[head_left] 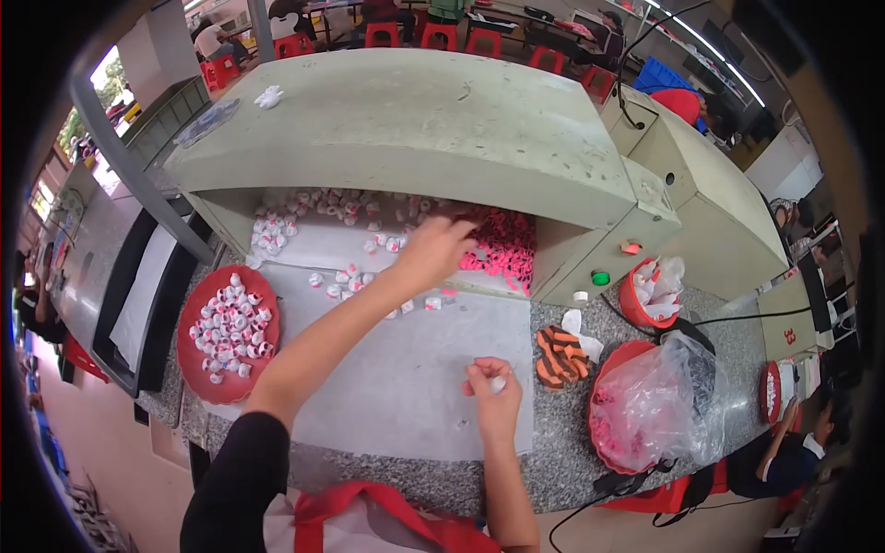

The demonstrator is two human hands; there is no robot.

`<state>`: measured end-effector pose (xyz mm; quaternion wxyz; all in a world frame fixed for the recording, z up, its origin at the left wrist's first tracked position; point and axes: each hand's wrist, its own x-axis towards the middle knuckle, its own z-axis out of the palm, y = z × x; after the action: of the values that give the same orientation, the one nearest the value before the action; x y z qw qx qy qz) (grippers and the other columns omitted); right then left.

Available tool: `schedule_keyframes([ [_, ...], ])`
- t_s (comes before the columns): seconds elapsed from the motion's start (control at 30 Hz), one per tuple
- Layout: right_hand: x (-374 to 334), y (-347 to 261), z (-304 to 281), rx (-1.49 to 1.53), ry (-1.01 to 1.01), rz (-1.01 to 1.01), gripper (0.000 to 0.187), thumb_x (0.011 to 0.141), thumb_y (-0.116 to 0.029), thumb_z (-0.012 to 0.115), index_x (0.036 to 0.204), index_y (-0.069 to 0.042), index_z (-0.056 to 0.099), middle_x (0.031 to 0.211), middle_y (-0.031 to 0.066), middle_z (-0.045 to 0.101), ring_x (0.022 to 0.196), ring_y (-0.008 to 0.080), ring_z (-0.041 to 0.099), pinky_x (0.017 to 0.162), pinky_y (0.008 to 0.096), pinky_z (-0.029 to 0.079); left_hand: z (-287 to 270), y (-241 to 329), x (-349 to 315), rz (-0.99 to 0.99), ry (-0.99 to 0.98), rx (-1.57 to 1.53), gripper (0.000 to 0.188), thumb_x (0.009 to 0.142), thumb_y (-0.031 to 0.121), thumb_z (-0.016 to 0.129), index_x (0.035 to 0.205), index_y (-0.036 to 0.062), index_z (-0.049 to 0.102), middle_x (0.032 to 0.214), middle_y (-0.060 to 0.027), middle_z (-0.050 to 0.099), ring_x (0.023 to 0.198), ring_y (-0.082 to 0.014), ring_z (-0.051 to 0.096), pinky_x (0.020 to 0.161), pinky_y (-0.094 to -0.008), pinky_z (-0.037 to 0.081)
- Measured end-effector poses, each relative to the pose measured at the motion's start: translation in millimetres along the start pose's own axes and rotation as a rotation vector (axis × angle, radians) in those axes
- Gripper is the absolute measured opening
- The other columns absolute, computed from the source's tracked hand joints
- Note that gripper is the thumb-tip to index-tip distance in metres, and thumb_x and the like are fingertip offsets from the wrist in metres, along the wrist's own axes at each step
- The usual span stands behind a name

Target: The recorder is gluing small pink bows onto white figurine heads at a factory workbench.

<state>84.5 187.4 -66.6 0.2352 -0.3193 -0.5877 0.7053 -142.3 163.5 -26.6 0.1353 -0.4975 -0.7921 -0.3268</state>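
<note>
My left hand (438,247) reaches under the hood of a grey-green box-shaped machine (406,147), at the edge of a heap of small pink pieces (502,249). Its fingertips are blurred over the heap, so whether they grip a piece is unclear. Closer to me, above a grey sheet (406,369), my right hand (493,385) is closed around a small white piece (498,383). Small white pieces with pink marks (346,276) lie scattered near my left forearm and further back under the hood. More of these fill part of a red plate (191,304) on the left.
Right of the sheet lie an orange-and-black striped cloth (560,358), a red plate (613,452) with a clear plastic bag (659,396), and a red tub (636,300). A grey post (138,170) stands at the left. Other people sit on the far side and at right.
</note>
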Motion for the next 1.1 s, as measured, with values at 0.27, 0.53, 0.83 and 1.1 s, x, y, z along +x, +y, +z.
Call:
schedule_keyframes([
  [0.27, -14, 2, 0, -0.078, 0.018, -0.006, 0.009, 0.076, -0.006, 0.063, 0.082, -0.002, 0.058, 0.072, 0.0012, 0.058, 0.063, 0.0059, 0.052, 0.060, 0.0191, 0.042, 144, -13, 111, 0.069, 0.170, 0.057, 0.029, 0.080, 0.023, 0.048, 0.098, 0.0017, 0.056, 0.099, -0.0215, 0.054, 0.094, -0.0359, 0.051, 0.082, -0.0431, 0.039],
  [0.53, -8, 1, -11, -0.059, 0.140, -0.133, 0.010, 0.076, -0.005, 0.060, 0.083, -0.002, 0.055, 0.070, 0.0029, 0.057, 0.057, 0.0078, 0.052, 0.054, 0.0194, 0.042, 85, -14, 72, 0.003, 0.262, 0.099, 0.029, 0.080, 0.025, 0.048, 0.094, 0.0018, 0.058, 0.095, -0.0227, 0.056, 0.088, -0.0354, 0.054, 0.077, -0.0447, 0.042],
  [0.83, 18, 14, -24, -0.105, 0.299, -0.299, 0.011, 0.076, -0.006, 0.061, 0.083, 0.000, 0.054, 0.068, 0.0014, 0.051, 0.056, 0.0070, 0.047, 0.052, 0.0201, 0.040, 32, 51, -103, -0.038, 0.106, -0.053, 0.018, 0.077, 0.023, 0.056, 0.079, 0.0051, 0.059, 0.083, -0.0136, 0.052, 0.081, -0.0306, 0.051, 0.070, -0.0395, 0.045],
  [1.1, 18, 38, -14, -0.311, 0.273, -0.507, 0.023, 0.071, -0.003, 0.063, 0.091, -0.002, 0.053, 0.073, 0.0024, 0.052, 0.068, 0.0107, 0.050, 0.066, 0.0237, 0.042, 29, -16, -99, -0.076, -0.050, 0.095, 0.015, 0.069, 0.013, 0.062, 0.081, 0.0046, 0.061, 0.083, -0.0126, 0.054, 0.082, -0.0285, 0.053, 0.069, -0.0388, 0.046],
])
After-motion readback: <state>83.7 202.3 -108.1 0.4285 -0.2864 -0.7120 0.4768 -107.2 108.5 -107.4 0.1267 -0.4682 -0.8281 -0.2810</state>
